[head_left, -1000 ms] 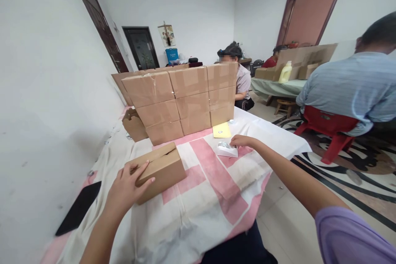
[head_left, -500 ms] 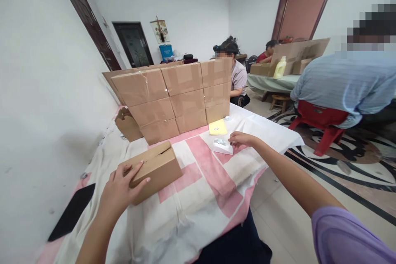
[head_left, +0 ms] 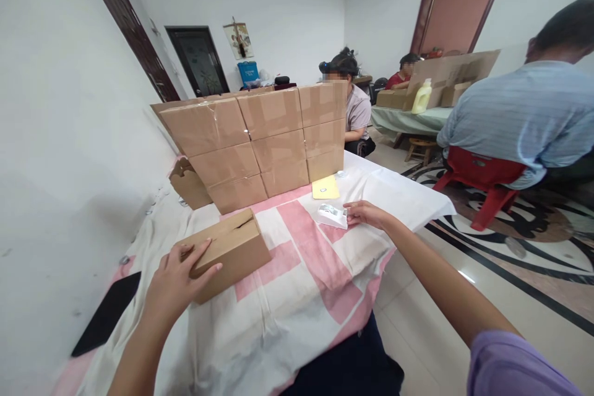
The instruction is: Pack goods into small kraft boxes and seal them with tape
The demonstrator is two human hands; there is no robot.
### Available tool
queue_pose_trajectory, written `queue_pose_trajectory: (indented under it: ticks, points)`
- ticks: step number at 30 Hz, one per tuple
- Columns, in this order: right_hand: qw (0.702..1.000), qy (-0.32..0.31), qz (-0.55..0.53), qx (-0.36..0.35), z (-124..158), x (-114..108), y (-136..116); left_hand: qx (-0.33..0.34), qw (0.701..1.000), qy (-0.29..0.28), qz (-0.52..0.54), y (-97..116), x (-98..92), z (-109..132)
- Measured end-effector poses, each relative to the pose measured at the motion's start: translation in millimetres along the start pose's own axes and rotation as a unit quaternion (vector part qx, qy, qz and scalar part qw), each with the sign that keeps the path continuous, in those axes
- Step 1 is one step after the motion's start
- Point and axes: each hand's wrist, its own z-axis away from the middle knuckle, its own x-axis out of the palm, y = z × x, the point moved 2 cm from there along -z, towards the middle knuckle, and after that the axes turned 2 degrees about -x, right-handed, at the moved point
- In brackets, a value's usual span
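My left hand lies on the near left end of a brown cardboard box. Its thumb and index finger are stretched apart over the box, whose top flaps meet with a narrow gap. Over on the right, my right hand pinches at the right end of a small white tape dispenser with a roll of clear tape in it. The fingertips seem to be on the tape's end, though the strip itself is too small to make out. Just behind the dispenser lies a yellow card with a small dark mark.
A wall of stacked, taped cartons stands across the back of the cloth-covered table. An open-topped carton is at its left, a black flat object near the wall. People sit beyond; one occupies a red stool.
The right fingers have closed in at the dispenser's right end. My left hand stays on the box. The whole view has shifted slightly.
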Motion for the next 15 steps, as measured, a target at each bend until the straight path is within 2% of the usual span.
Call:
queue_pose_trajectory:
  ticks: [6,15]
  points:
    - [0.999,0.002,0.011,0.033,5.8,-2.3,3.1,-0.017,1.0,-0.01,0.009,1.2,-0.9,-0.3]
    - [0.999,0.016,0.027,0.035,5.1,-4.1,8.4,-0.001,1.0,0.007,-0.001,-2.4,4.7,-1.8]
